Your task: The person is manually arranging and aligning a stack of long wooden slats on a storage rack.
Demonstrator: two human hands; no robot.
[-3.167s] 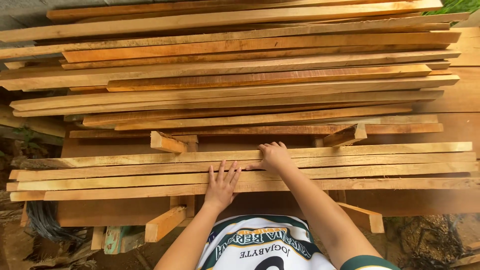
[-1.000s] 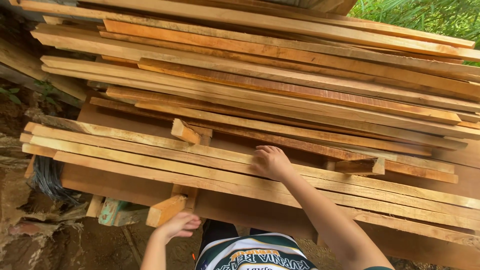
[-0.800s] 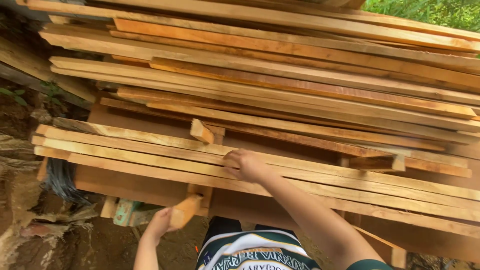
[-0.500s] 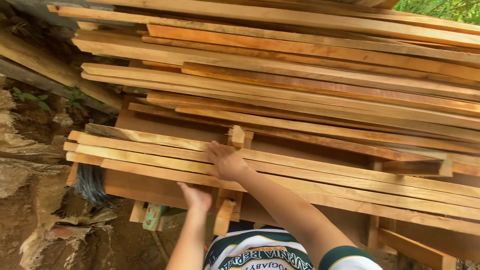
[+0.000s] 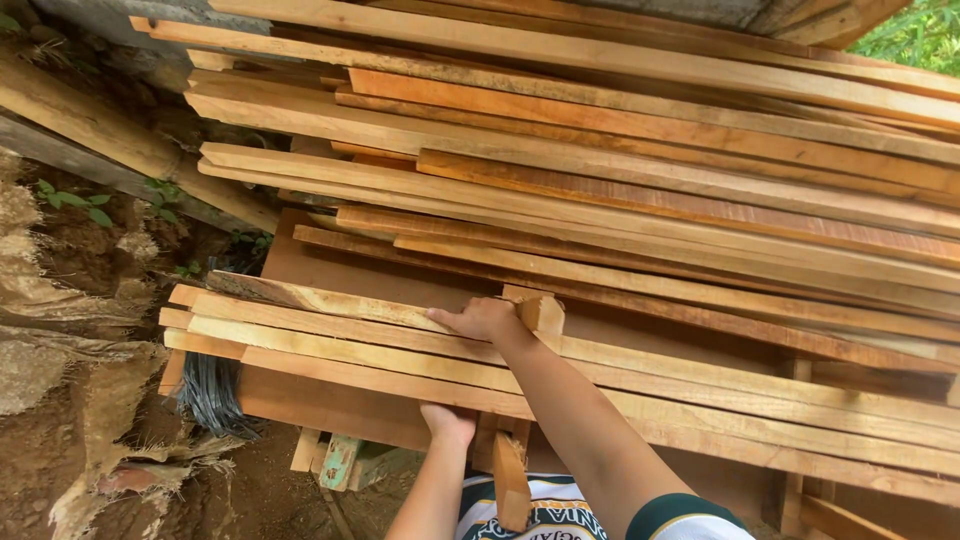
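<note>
A big stack of long sawn wooden planks (image 5: 600,200) fills the view. My right hand (image 5: 485,320) lies on top of the near, pale planks (image 5: 330,335) beside a short upright wooden block (image 5: 540,312); its fingers rest on the wood. My left hand (image 5: 447,422) reaches up under the front edge of the same near planks and presses against their underside. A short wooden stub (image 5: 510,480) sticks out below, just right of my left hand.
A dark bundle of wire (image 5: 210,395) hangs under the planks' left end. Earth and rock (image 5: 60,300) rise on the left, with a round log (image 5: 110,140) above. Green leaves (image 5: 915,35) show at the top right. A greenish scrap (image 5: 340,462) lies underneath.
My view has swung so the planks' left ends show. My left hand dropped from the top of the planks to under their front edge. My right hand shifted left along the planks.
</note>
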